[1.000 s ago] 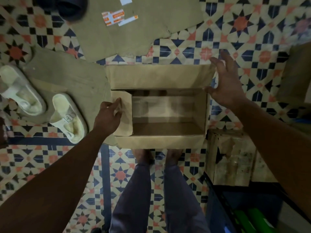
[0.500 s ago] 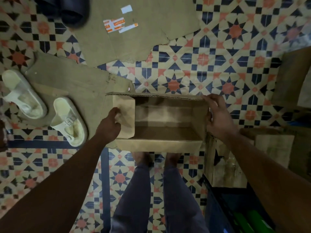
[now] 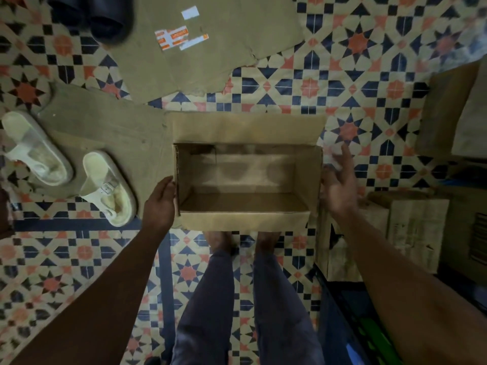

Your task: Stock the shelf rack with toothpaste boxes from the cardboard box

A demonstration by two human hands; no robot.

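An open brown cardboard box [image 3: 245, 222] stands on the patterned floor just beyond my bare feet. Its inside is bare cardboard and no toothpaste boxes show in it. My left hand [image 3: 159, 204] grips the box's left wall, thumb at the rim. My right hand [image 3: 338, 188] hovers beside the right wall with fingers spread and blurred, holding nothing. A dark shelf rack [image 3: 342, 325] with green packs on it shows at the bottom right.
Two white sandals [image 3: 105, 188] lie left of the box on a flattened cardboard sheet [image 3: 105, 133]. Another flat sheet [image 3: 210, 40] and black sandals [image 3: 105, 19] lie farther off. A worn carton [image 3: 411, 233] and another carton [image 3: 453, 109] crowd the right side.
The far flap has dropped back outward and the left flap is folded down. My right hand has let go of the right wall and spread open. My left hand slid to the left wall.
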